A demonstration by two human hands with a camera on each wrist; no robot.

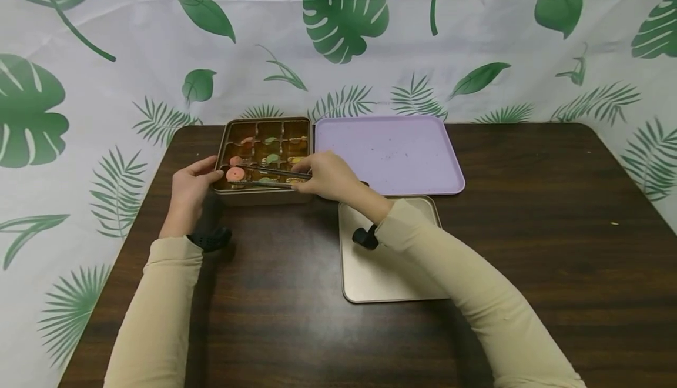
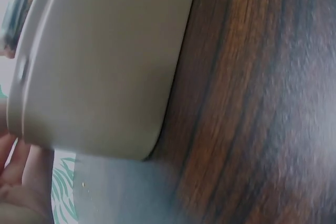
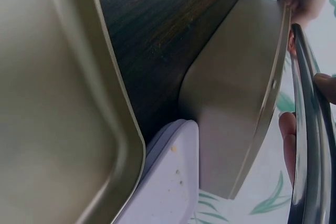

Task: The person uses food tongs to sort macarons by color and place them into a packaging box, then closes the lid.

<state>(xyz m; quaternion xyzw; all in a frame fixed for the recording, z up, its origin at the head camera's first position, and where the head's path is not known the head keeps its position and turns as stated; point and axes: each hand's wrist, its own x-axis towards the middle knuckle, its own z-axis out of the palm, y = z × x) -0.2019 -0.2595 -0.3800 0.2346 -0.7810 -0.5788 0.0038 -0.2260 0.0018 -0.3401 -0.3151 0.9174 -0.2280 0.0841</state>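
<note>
A gold tin (image 1: 264,198) with a brown insert split into several compartments stands at the back left. Red, green and yellow pieces lie in its compartments. My left hand (image 1: 186,193) grips the tin's front left corner, thumb over the rim. From the right, my right hand (image 1: 334,177) holds metal tongs (image 1: 275,171) across the tin. Between the tong tips sits a pink round piece (image 1: 235,174) at the front left compartment, and a smaller reddish piece (image 1: 235,160) lies just behind it. In the right wrist view the tongs (image 3: 310,129) show close up between thumb and fingers.
Right of the tin lies a lilac tray (image 1: 391,156) with a few crumbs. A gold tray or lid (image 1: 391,270) lies in front of it, partly under my right forearm. All rest on a dark wooden table (image 1: 529,229) against a leaf-patterned cloth (image 1: 465,35).
</note>
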